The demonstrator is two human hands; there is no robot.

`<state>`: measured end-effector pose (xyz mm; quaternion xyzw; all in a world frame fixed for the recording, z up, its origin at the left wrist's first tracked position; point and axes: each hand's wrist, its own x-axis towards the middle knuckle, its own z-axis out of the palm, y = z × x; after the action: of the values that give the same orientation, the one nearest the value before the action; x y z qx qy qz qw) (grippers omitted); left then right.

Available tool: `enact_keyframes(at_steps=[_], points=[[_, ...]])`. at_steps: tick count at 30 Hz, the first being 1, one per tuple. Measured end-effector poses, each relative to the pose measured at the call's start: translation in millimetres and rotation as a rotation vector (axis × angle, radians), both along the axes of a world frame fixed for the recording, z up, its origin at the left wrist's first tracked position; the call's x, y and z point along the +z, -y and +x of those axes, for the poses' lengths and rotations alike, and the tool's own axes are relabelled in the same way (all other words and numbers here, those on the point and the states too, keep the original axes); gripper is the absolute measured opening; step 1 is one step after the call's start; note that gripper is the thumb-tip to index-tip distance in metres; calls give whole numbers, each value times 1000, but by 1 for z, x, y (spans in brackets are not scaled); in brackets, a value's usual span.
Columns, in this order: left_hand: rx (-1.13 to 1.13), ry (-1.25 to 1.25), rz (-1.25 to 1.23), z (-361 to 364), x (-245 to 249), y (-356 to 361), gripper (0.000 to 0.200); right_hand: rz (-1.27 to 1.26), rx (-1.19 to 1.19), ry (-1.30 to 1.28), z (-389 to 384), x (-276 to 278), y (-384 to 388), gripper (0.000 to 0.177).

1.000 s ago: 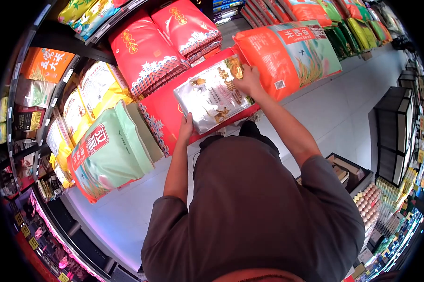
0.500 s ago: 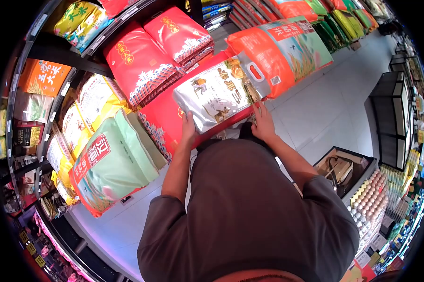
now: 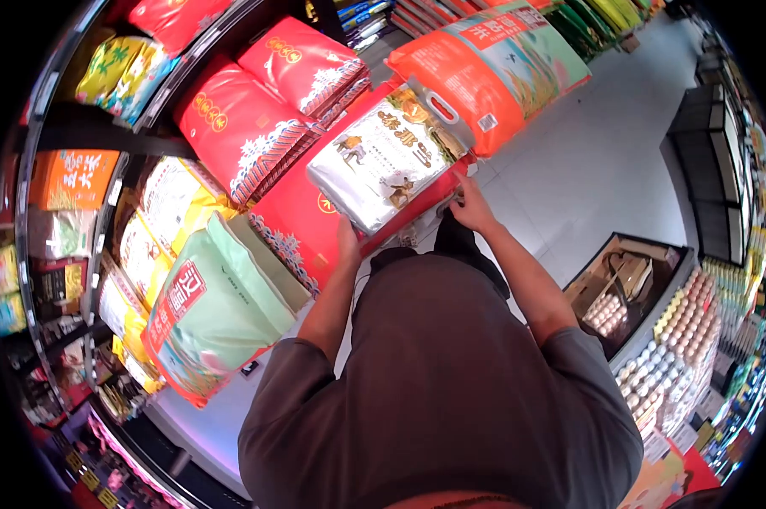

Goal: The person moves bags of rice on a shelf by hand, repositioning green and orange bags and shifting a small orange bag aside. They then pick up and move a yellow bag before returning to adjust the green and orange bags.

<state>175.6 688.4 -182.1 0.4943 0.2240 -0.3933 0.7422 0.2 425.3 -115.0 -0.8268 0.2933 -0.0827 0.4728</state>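
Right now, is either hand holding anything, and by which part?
Can't tell for sure: silver bag lies on a red bag; left hand by the silver bag's near-left corner, right hand at the near side, fingertip contact unclear.

room left above the silver bag [image 3: 387, 161], its right end hemmed in by the orange bag [image 3: 447, 68] just beside it, its far side bounded by stacked red bags [image 3: 243, 123], its near edge flanked by the left hand [image 3: 347, 244] and right hand [image 3: 475, 206], a gap kept between them
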Motion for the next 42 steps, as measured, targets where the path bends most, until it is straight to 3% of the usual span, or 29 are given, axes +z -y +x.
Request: enact_keyframes(at_steps=[2, 7, 12, 16, 19, 22, 24, 25, 26, 27, 28, 29, 31, 33, 35, 36, 39, 40, 42], points=[[-294, 304, 304, -4, -9, -10, 40, 10, -64, -219, -29, -7, -4, 63], [-298, 310, 344, -12, 2, -8, 34, -11, -237, -520, -154, -83, -26, 57], [-341, 335, 498, 0, -11, -9, 29, 50, -303, -883, -271, -110, -54, 52], [-376, 363, 561, 18, -24, -9, 25, 114, -367, -897, -301, -116, -63, 45], [-378, 401, 615, 22, -27, -5, 26, 235, -570, -812, -275, -92, -53, 40], [-456, 514, 731, 24, -22, -16, 30, 340, -549, -744, -237, -78, -31, 40], [-589, 564, 726, 27, -47, -27, 34, 123, -133, -772, -248, -150, -2, 40], [-656, 546, 679, 28, -73, -40, 36, 119, -23, -842, -232, -134, 15, 38], [-635, 483, 534, 19, -65, -42, 35, 119, 91, -911, -203, -112, 22, 38], [-613, 420, 401, 6, -54, -48, 34, 319, -57, -865, -180, -82, 30, 36], [-576, 352, 445, -12, -60, -55, 32, 528, -198, -803, -160, -61, 35, 36], [-537, 286, 493, -27, -66, -62, 30, 523, -192, -789, -146, -59, 42, 36], [-665, 144, 728, -61, -47, -57, 29, 745, -429, -453, -127, -55, 60, 33], [-902, -10, 756, -85, -37, -55, 30, 653, -346, -356, -124, -41, 76, 32], [-1238, 132, 899, -106, -32, -44, 26, 479, -214, -247, -135, -38, 96, 30], [-1238, 148, 902, -109, -28, -27, 26, 476, -218, -233, -149, -48, 107, 30], [-1742, 532, 853, -119, -14, 33, 28, 362, -229, -237, -214, -104, 143, 29], [-1737, 540, 855, -122, -14, 58, 28, 396, -283, -271, -244, -125, 155, 29], [-1355, 372, 758, -125, -26, 105, 29, 601, -501, -378, -304, -120, 168, 30]])
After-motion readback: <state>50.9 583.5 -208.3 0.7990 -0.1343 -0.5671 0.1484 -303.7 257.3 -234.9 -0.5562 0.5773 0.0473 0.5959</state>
